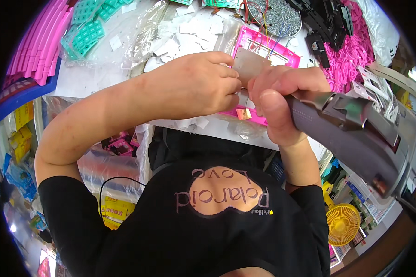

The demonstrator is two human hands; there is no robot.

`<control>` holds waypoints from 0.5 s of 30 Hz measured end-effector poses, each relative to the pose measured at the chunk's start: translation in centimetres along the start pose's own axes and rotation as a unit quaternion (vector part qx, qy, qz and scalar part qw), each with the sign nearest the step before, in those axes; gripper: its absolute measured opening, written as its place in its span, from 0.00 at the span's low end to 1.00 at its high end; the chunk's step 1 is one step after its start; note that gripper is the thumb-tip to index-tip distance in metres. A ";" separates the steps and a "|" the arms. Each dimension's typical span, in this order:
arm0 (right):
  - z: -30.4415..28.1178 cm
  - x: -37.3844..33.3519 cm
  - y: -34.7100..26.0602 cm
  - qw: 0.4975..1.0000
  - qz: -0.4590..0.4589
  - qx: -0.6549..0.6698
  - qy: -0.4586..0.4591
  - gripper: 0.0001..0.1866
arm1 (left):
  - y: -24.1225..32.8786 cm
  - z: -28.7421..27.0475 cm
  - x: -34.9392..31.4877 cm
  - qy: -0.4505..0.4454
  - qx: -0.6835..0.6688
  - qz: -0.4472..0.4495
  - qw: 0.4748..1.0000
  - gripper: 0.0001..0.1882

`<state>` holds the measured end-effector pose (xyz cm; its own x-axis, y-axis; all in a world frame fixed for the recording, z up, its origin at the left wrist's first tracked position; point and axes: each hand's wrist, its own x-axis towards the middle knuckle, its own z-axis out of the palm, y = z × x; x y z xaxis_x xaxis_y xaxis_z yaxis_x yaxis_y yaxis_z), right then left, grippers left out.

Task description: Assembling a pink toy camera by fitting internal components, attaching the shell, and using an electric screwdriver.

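A pink rectangular plastic housing (pixel 295 61) lies on the table in front of me, with thin wires across its far part. A flat greyish plate (pixel 250 63) sits over it, between my hands. My left hand (pixel 205 85) is closed beside the plate, fingertips curled at its left edge; what they pinch is hidden. In my right hand (pixel 284 94), thumb and fingers wrap round a thick dark grey handheld tool (pixel 351 134). Its body slants to the lower right, close to the camera, and its tip is hidden. A small orange-gold piece (pixel 243 114) rests at the housing's near edge.
White paper pieces (pixel 189 34) and teal moulded pads (pixel 85 39) lie at the back left, near stacked pink panels (pixel 37 44). Behind the housing is a dish of screws (pixel 282 18). Black plastic parts (pixel 319 27) and pink loops (pixel 349 64) are piled right. A yellow fan (pixel 343 225) stands lower right.
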<state>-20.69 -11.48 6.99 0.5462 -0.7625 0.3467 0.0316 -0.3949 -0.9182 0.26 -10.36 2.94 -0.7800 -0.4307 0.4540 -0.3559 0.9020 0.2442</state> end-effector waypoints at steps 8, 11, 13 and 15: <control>-0.6 0.8 0.8 0.997 -0.036 0.072 -0.007 0.15 | -1.1 -0.3 -0.4 -0.027 -0.096 -0.052 0.994 0.07; -1.2 1.2 -1.4 0.979 -0.048 0.194 0.028 0.16 | 0.1 0.4 -1.1 0.051 -0.140 -0.098 0.984 0.08; -2.0 1.3 -3.3 0.970 -0.052 0.237 -0.002 0.17 | 1.6 0.7 -1.1 0.087 -0.165 -0.161 0.969 0.09; -2.0 1.6 -3.7 0.971 -0.055 0.230 -0.036 0.17 | 2.9 1.3 -0.5 0.131 -0.165 -0.210 0.955 0.08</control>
<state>-21.59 -12.31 11.33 0.5745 -0.6851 0.4479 0.4543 -0.1882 -0.8707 -1.12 -7.47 2.31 -0.4333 -0.7842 0.4442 -0.3935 0.6080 0.6895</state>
